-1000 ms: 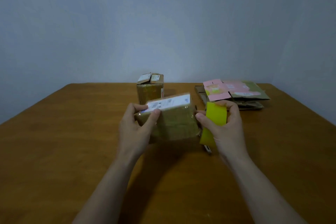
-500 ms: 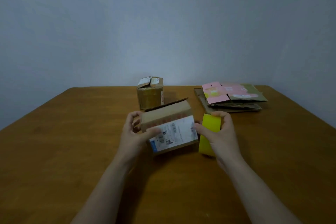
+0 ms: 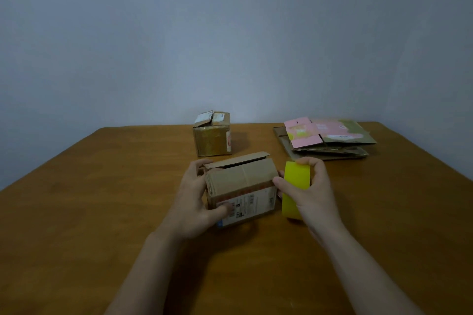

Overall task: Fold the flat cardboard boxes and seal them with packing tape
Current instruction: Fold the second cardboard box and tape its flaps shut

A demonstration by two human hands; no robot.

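At the centre of the frame, your left hand grips a small brown cardboard box with a white label, folded up but with its top flap ajar and untaped. Your right hand grips the yellow roll of packing tape just right of it. Behind, one taped brown box looks finished; the stack of flat pink and brown cardboard boxes at right of centre waits.

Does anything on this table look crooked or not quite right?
Yes. The box held by the left hand has its far top flap standing ajar, with a dark gap under it. The small box behind it also has top flaps sitting raised and uneven.
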